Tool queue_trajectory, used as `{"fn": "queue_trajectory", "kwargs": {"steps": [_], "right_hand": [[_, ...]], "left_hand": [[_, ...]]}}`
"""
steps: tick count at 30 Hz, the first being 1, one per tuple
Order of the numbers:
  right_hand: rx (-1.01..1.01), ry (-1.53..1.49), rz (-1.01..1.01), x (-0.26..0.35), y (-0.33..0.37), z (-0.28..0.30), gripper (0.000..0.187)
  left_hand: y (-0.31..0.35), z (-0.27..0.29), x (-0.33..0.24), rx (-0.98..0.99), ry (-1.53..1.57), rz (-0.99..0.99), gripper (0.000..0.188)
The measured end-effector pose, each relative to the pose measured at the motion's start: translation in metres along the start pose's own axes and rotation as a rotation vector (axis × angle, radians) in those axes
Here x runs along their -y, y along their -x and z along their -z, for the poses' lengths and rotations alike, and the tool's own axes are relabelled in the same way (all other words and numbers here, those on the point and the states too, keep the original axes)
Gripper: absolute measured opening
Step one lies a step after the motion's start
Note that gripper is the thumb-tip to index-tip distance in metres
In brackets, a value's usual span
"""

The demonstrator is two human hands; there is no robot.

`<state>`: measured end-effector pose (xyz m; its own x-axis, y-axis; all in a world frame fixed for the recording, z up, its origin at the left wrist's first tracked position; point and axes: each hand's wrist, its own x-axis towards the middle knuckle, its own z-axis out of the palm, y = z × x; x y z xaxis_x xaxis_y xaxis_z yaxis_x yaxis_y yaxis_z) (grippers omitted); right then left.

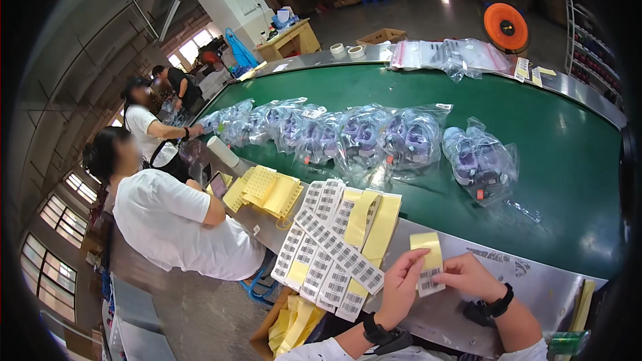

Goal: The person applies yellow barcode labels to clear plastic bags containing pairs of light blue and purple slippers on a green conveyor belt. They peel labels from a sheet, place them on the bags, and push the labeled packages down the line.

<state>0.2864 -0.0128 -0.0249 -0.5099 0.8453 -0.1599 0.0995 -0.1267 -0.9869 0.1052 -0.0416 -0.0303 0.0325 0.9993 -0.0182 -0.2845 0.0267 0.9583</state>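
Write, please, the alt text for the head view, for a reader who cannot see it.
A person's left hand and right hand hold a short strip of labels over a metal ledge, beside barcode sheets. Beyond, shoes in clear bags lie in a row on a long green surface. Three other people are at left.

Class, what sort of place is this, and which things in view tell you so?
Probably a shoe factory's packing area: bagged pairs of shoes lie along a green conveyor-like surface, sheets of barcode labels are spread on its metal edge, and co-workers line one side.
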Motion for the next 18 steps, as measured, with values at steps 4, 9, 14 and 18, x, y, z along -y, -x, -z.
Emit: {"fn": "queue_trajectory", "kwargs": {"steps": [4,9,14,18], "right_hand": [[-0.244,-0.033,0.008,0.004,0.023,-0.007,0.02],[-0.308,0.129,0.02,0.001,0.034,-0.016,0.016],[-0.414,0.183,0.32,0.003,0.041,-0.005,0.008],[-0.468,0.3,0.404,-0.003,0.047,-0.004,0.008]], "left_hand": [[-0.004,0.0,0.002,0.181,-0.1,0.051,0.027],[0.017,0.005,0.001,0.126,-0.324,0.033,0.022],[0.017,-0.004,0.0,0.181,-0.349,-0.033,0.022],[0.013,-0.009,-0.006,0.226,-0.403,-0.034,0.02]]}}
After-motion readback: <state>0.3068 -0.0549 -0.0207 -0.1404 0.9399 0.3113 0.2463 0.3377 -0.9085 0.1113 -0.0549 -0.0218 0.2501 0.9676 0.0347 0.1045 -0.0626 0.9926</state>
